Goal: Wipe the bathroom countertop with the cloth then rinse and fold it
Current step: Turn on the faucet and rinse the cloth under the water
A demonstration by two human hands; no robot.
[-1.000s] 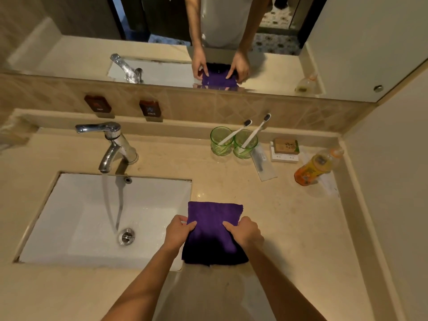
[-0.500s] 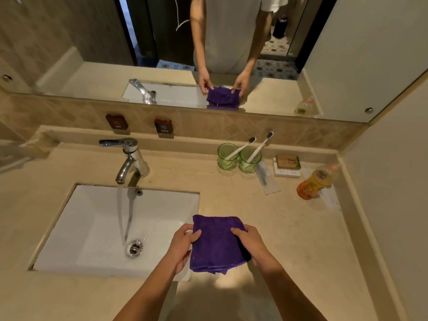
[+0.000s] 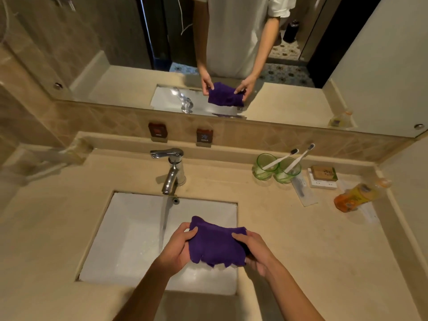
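A folded purple cloth (image 3: 216, 245) hangs in the air over the right part of the white sink (image 3: 129, 239). My left hand (image 3: 179, 246) grips its left edge with the thumb on top. My right hand (image 3: 253, 250) grips its right edge the same way. The cloth's lower edge hangs ragged below my fingers. A chrome tap (image 3: 172, 172) stands behind the sink and water runs from it in a thin stream just left of the cloth. The beige countertop (image 3: 301, 246) surrounds the sink.
Two green glasses (image 3: 276, 170) with toothbrushes stand at the back right, beside a wrapped packet (image 3: 303, 191), a small soap box (image 3: 323, 176) and an orange bottle (image 3: 357, 195) lying on its side. A mirror (image 3: 231, 54) covers the back wall.
Both hands lifted the cloth off the countertop's edge and carried it left over the sink, close to the running water. The view also shifted upward.
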